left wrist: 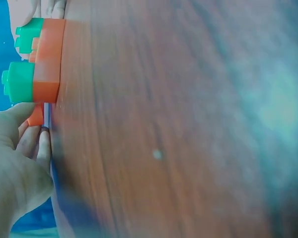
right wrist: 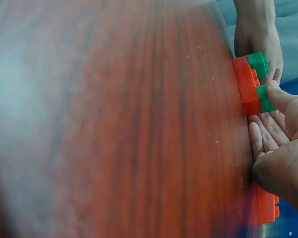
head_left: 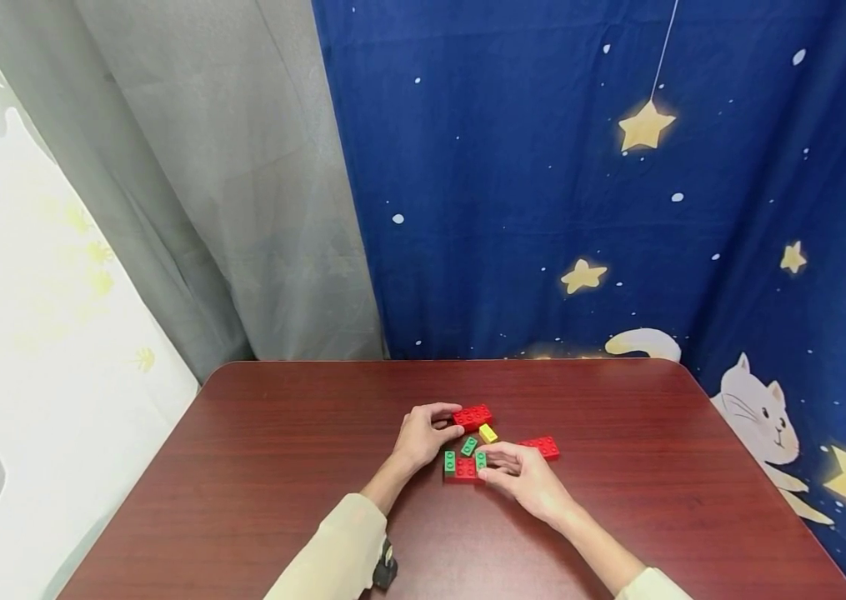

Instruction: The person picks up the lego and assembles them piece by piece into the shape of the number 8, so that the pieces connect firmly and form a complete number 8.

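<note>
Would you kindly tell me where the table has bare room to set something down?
Bare tabletop lies between the left hand and the left edge, and between the rightmost red brick and the right edge. Between that hand and the right hand it is crowded: yellow brick, loose green brick and green-and-red stack sit close.

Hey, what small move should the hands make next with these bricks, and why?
Probably press the rightmost green brick down firmly with the right hand. That hand pinches it at one end of the near red brick, matching another green brick on the other end, so a push would likely ensure it is seated.
</note>
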`<state>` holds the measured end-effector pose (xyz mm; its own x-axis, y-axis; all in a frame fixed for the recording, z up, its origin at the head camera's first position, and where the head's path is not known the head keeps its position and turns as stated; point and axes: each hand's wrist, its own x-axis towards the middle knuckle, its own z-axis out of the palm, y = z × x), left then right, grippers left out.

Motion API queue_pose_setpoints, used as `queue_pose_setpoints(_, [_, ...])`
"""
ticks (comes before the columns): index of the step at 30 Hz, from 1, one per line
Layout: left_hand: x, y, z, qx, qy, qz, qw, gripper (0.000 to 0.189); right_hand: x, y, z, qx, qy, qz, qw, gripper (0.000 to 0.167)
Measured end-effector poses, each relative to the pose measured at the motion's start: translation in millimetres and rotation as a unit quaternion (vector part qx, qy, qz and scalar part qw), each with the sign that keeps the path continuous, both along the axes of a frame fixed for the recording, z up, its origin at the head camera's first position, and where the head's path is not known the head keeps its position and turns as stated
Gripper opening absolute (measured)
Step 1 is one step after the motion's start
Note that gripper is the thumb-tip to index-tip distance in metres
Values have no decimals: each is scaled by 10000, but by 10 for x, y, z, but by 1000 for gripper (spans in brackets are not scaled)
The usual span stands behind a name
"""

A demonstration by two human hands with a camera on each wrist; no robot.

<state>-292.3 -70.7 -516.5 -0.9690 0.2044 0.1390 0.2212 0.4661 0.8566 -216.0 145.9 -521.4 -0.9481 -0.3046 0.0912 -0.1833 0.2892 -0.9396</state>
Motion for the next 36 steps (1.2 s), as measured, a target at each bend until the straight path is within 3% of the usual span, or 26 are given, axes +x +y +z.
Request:
queue_pose_setpoints(13, [84, -168, 33, 544, 88, -152, 9984, 37, 0, -1, -3, 34, 122, 31, 9999, 35])
queue_pose_setpoints(28, [297, -272, 157, 1131, 276, -592, 9914, 38, 13, 13, 4, -158, 126, 76, 9998, 35])
queue_pose_setpoints(36, [403, -333, 208, 1114, 104, -841, 9902, 38, 15, 14, 15, -100, 110, 73, 9999, 35])
